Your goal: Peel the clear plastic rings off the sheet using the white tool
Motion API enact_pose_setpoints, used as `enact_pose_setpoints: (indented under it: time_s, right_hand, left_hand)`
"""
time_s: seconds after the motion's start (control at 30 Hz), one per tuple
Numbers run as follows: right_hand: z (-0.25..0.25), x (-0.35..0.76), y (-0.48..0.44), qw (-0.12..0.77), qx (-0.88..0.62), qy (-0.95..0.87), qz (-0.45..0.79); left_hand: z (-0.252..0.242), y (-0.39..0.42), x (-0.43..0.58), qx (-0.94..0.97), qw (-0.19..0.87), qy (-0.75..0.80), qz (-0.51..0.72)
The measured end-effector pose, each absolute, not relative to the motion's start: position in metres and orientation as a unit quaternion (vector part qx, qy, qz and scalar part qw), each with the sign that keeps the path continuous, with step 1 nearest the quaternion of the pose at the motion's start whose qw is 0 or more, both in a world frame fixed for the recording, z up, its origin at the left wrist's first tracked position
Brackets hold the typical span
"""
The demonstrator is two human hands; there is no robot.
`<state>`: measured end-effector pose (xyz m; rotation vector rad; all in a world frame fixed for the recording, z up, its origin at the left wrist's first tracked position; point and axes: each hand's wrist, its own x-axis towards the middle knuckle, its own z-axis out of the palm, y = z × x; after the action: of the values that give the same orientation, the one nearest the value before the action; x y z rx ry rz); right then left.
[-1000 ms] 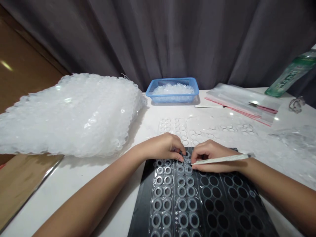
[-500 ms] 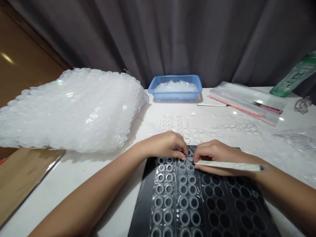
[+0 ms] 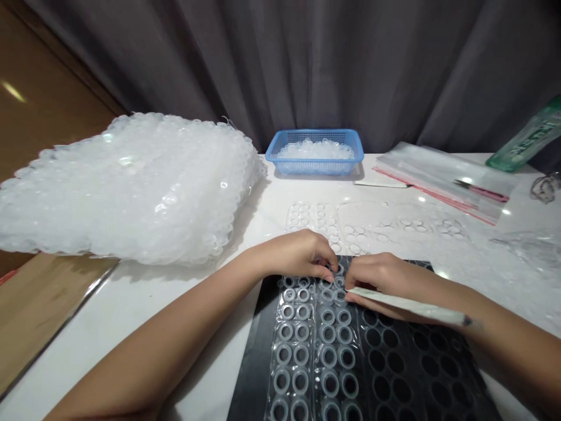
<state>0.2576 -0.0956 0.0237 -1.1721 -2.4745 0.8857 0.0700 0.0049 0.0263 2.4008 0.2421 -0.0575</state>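
My left hand point(image 3: 302, 254) curls down on the top of a clear blister sheet point(image 3: 313, 345) holding rows of translucent rings, its fingertips against the rings. My right hand point(image 3: 381, 279) grips a slim white stick point(image 3: 407, 306), whose tip meets the rings beside my left fingertips. The sheet lies on a black mat point(image 3: 249, 356). To the right, a clear sheet point(image 3: 394, 362) shows dark ovals with few rings. My fingers hide the uppermost rings, so I cannot tell whether my left hand holds one.
A large heap of ring sheets point(image 3: 131, 193) fills the white table's point(image 3: 109, 333) left side. Behind my hands lie flat clear sheets point(image 3: 319, 219). Further back are a blue basket point(image 3: 314, 166) of rings, plastic bags point(image 3: 442, 175), pink-handled tweezers point(image 3: 482, 190) and a green bottle point(image 3: 530, 137).
The far end of the white stick has swung down toward me. My hands stay at the same rings. The whole scene has shifted slightly in view as my head moved.
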Motion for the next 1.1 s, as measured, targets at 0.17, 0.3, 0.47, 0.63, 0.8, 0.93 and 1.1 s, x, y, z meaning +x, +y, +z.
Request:
enact_pose_setpoints:
  time_s: [0.17, 0.3, 0.47, 0.63, 0.8, 0.93, 1.1]
  right_hand:
    - [0.022, 0.255, -0.100, 0.130, -0.427, -0.837, 0.318]
    - [0.018, 0.253, -0.105, 0.114, -0.436, -0.848, 0.278]
    - [0.016, 0.253, -0.110, 0.092, -0.411, -0.883, 0.208]
    - [0.008, 0.255, -0.113, 0.101, -0.392, -0.901, 0.159]
    - [0.008, 0.255, -0.118, 0.111, -0.408, -0.890, 0.173]
    - [0.018, 0.254, -0.119, 0.115, -0.431, -0.872, 0.199]
    - [0.022, 0.253, -0.114, 0.103, -0.413, -0.878, 0.221]
  left_hand:
    - [0.025, 0.002, 0.070, 0.938, 0.333, 0.090, -0.016]
    - [0.026, 0.001, 0.070, 0.944, 0.322, 0.070, -0.010]
    - [0.026, 0.001, 0.069, 0.945, 0.322, 0.048, -0.019]
    - [0.024, 0.001, 0.068, 0.947, 0.316, 0.046, -0.021]
    - [0.023, 0.002, 0.068, 0.939, 0.338, 0.053, -0.027]
    - [0.024, 0.002, 0.067, 0.936, 0.345, 0.060, -0.030]
    - [0.023, 0.002, 0.068, 0.933, 0.354, 0.061, -0.028]
